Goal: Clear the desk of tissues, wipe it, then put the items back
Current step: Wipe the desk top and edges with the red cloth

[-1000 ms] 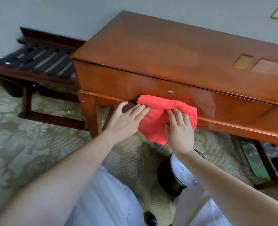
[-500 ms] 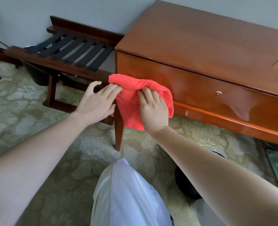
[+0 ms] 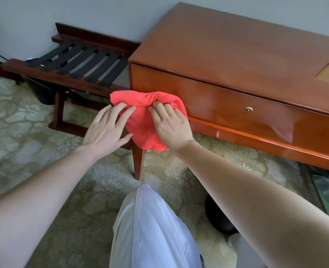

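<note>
Frame centre: red cloth [image 3: 146, 124] bunched against near corner of table [image 3: 237, 55]. Right hand [image 3: 171, 126] grips upper fold, fingers curled in. Left hand [image 3: 106, 130] flat, fingertips touching cloth edge. Cloth judged light, soft, limp; best held by bunched fold.

On my feed the desk [image 3: 237, 55] is reddish varnished wood, smooth and glossy enough to throw back light, and its small drawer lock [image 3: 248, 109] looks like pale metal, though it is too tiny to be sure. The red cloth [image 3: 146, 130] is soft, matt, fuzzy fabric, while the luggage rack [image 3: 94, 37] is darker polished wood with matt black woven straps [image 3: 111, 71] over a ribbed, matt carpet [image 3: 24, 122].
</note>
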The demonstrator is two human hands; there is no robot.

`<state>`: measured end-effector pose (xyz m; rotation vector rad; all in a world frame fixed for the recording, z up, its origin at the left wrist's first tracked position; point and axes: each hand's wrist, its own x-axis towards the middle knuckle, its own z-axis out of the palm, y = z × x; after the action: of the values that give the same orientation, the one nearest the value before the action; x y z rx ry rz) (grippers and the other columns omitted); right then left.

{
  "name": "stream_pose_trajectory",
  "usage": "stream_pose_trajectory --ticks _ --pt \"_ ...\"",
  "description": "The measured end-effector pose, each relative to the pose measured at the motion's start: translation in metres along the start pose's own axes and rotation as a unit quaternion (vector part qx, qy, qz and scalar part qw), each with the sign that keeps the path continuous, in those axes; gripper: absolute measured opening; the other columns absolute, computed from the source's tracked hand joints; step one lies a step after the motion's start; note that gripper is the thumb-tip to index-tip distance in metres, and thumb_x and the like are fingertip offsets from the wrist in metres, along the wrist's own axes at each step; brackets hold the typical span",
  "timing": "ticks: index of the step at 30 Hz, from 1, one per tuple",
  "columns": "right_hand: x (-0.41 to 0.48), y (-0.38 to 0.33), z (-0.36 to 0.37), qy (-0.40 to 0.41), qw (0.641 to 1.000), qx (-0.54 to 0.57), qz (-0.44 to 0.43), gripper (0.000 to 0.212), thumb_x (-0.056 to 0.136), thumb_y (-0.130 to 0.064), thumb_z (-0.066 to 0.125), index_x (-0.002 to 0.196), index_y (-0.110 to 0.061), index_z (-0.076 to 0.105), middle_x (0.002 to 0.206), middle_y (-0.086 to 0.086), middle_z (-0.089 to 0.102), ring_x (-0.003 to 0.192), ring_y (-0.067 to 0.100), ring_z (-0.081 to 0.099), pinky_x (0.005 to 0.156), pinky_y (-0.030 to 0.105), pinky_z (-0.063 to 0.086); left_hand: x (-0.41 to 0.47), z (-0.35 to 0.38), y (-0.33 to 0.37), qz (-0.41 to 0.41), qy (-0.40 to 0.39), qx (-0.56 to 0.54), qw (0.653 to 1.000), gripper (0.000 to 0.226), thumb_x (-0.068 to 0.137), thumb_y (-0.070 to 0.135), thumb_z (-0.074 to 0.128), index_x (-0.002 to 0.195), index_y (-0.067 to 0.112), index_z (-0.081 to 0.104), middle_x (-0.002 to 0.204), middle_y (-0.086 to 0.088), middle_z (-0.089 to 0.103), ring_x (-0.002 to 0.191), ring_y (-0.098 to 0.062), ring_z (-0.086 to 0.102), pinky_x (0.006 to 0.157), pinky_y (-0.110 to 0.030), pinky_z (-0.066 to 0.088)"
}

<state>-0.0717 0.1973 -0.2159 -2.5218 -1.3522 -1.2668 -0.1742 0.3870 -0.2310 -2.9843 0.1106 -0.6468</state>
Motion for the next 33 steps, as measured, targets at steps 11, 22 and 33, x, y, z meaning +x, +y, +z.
stream_pose_trajectory --ticks 11,22,33 --pt "-0.072 0.075 -0.046 -0.017 0.998 -0.022 0.053 0.031 0.093 -0.011 0.045 0.113 -0.017 0.068 0.106 -0.003 0.066 0.081 0.017 0.059 0.065 0.028 0.044 0.052 -0.022 0.092 0.061 -0.020 -0.046 0.997 0.064 0.080 0.029 0.073 0.137 0.009 0.052 0.130 -0.012 0.050 0.120 -0.030 0.045 0.075 -0.043 0.057" --pt "-0.168 0.174 -0.105 -0.088 0.984 -0.058 0.142 0.033 0.091 -0.012 0.044 0.110 -0.020 0.069 0.097 -0.008 0.064 0.077 0.015 0.059 0.048 0.026 0.048 0.096 -0.022 0.230 0.140 -0.027 -0.076 0.987 0.064 0.076 0.031 0.074 0.135 0.015 0.055 0.123 -0.003 0.053 0.115 -0.025 0.051 0.041 -0.031 0.049" --pt "-0.269 0.271 -0.161 -0.151 0.948 -0.113 0.255 0.035 0.088 -0.015 0.040 0.107 -0.019 0.068 0.098 -0.005 0.064 0.078 0.018 0.061 0.040 0.026 0.044 0.145 -0.019 0.379 0.259 -0.025 -0.058 0.964 0.078 0.063 0.031 0.079 0.135 0.010 0.057 0.123 -0.007 0.058 0.112 -0.026 0.056 0.038 -0.030 0.048"
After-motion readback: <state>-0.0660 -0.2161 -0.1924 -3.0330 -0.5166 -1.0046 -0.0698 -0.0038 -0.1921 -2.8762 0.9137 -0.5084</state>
